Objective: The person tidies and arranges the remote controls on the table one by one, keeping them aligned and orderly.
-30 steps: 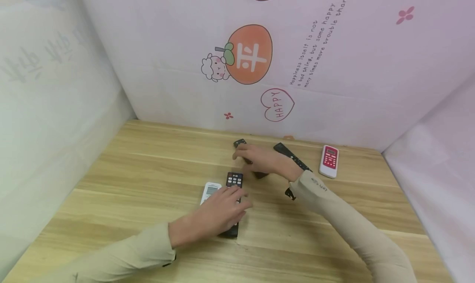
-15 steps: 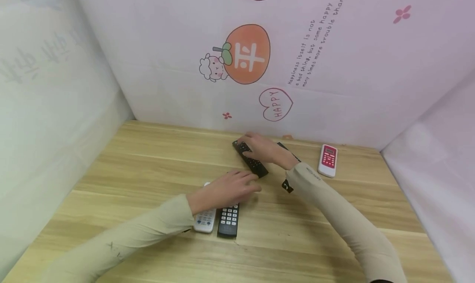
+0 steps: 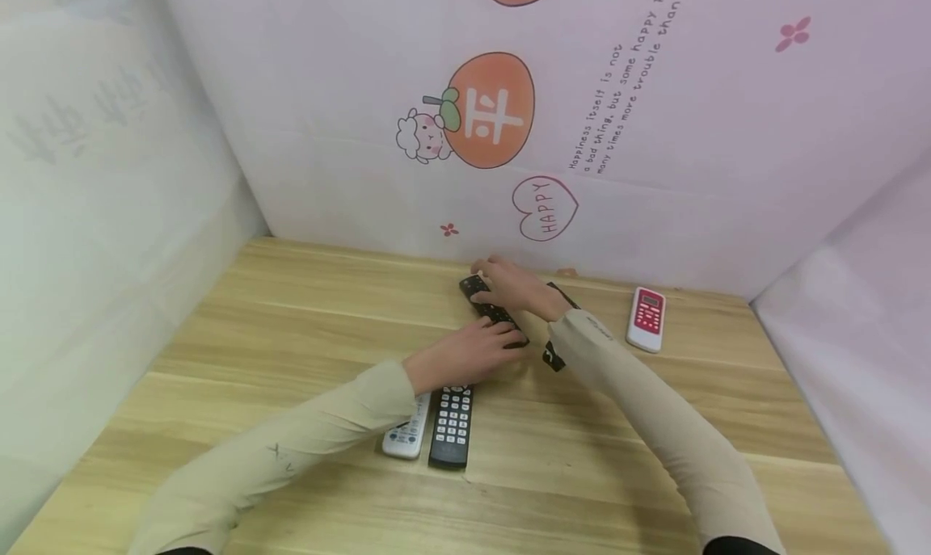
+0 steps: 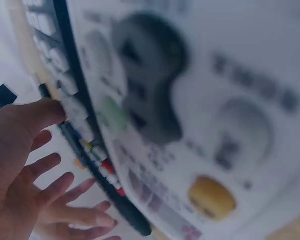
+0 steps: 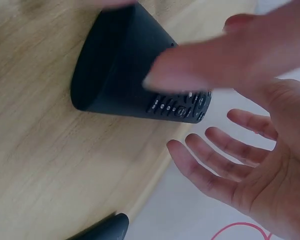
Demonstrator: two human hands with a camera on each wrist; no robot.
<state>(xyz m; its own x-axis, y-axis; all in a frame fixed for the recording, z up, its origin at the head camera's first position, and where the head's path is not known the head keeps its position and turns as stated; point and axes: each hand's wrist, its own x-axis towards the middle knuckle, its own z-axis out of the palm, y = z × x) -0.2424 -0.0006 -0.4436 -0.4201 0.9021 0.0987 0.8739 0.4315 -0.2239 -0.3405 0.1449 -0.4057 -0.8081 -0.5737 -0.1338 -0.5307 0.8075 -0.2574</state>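
Note:
A black remote control (image 3: 496, 313) lies slanted near the back of the table. Beside its far end is my right hand (image 3: 515, 285), thumb over the remote. In the right wrist view the blurred thumb (image 5: 200, 67) overlaps the remote's buttons, while the other fingers are spread apart. My left hand (image 3: 465, 355) reaches over the same remote's near end, fingers loosely extended. Under the left forearm lie a white remote (image 3: 404, 440) and a black remote with white buttons (image 3: 452, 426), side by side. The white remote (image 4: 215, 95) looms large and blurred in the left wrist view.
Another black remote (image 3: 564, 295) lies partly hidden behind the right wrist. To its right is a white remote with a red face (image 3: 646, 319). Printed cloth (image 3: 349, 159) hangs upright along the wooden table's (image 3: 240, 329) back edge and sides.
My left hand has moved forward and right, from over the white and black remotes to the slanted remote's near end. The right hand has shifted slightly back along that remote's far end.

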